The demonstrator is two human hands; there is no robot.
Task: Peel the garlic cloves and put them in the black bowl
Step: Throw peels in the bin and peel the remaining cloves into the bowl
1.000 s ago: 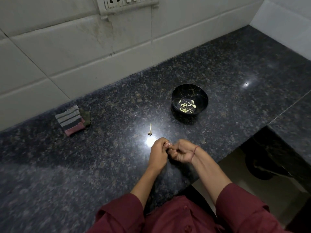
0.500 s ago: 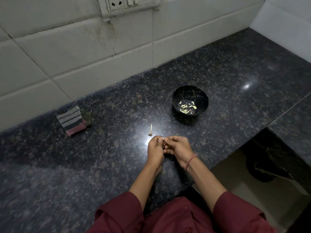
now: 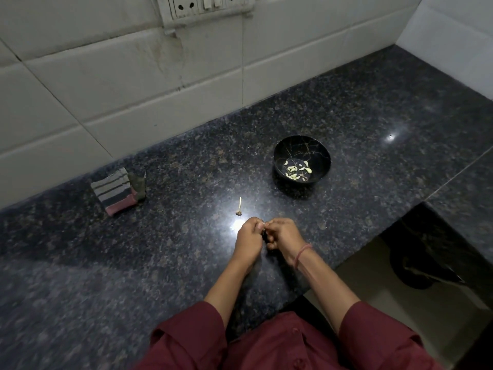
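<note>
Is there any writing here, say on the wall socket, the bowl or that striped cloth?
No readable text anywhere.
The white wall socket plate shows holes and switches only.
The round black bowl has thin golden lines, no letters.
The folded striped cloth has stripes only.

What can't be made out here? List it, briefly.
Head view only:
- Clove pinched by left hand and right hand: covered by their curled fingers.
- Pieces in black bowl: too small to count.
- Socket panel: cut off by top edge.
- Small stalk on the counter: too small to identify.
</note>
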